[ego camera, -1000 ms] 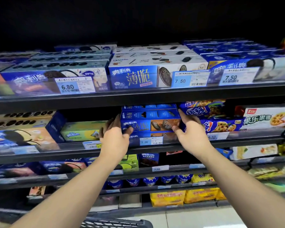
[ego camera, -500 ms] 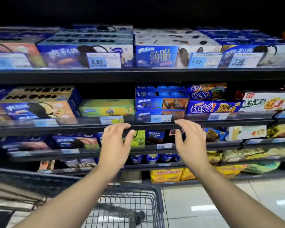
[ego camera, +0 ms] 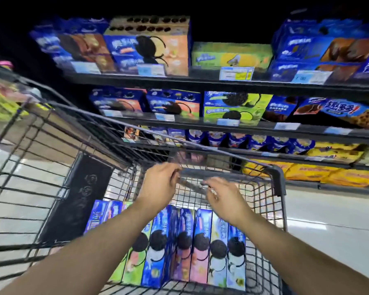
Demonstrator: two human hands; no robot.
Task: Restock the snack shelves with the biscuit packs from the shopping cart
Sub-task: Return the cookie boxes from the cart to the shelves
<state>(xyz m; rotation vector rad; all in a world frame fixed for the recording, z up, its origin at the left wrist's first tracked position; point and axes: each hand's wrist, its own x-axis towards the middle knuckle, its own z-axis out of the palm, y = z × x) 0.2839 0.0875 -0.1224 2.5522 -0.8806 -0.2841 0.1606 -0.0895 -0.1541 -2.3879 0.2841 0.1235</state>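
biscuit packs (ego camera: 200, 250) stand below left grip (ego camera: 158, 184) and right grip (ego camera: 224, 199)

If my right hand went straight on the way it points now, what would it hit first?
Probably the far wire wall of the shopping cart, just ahead of the right hand. The biscuit packs lie below that line. Motion blur leaves the depth unsure.

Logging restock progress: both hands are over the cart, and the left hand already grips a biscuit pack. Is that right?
Not quite. The head view shows the left hand holding no pack; like the right hand, it is over the cart, with the biscuit packs standing below.
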